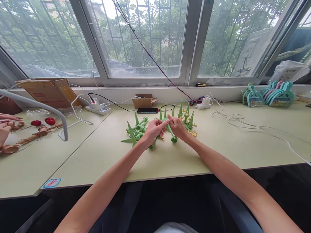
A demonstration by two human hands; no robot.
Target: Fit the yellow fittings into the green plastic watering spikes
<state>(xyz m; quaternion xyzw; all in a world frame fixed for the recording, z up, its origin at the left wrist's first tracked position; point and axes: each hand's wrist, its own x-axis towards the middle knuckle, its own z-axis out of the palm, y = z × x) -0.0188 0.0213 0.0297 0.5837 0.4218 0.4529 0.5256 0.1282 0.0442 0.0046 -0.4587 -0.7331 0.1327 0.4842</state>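
Observation:
My left hand (155,128) and my right hand (178,127) meet above the table, both closed on one green plastic piece (171,131). Its flared, hollow end points down toward me; my fingers cover much of the rest. Beside my left hand lies a pile of green plastic pieces (138,132), some tube-shaped and some pointed. Several green cones (180,110) stand point up behind my right hand. Small yellow pieces (193,132) are scattered around their bases. Another green flared piece (151,146) lies partly hidden below my left wrist.
A phone (147,110) lies before a small cardboard box (143,102). Power strips (100,110) and loose white cables (234,118) cross the tabletop. Another person's hands (7,124) handle wooden toys with red balls (50,121) at left, near a white metal tube (46,106). Hangers (280,94) stand far right.

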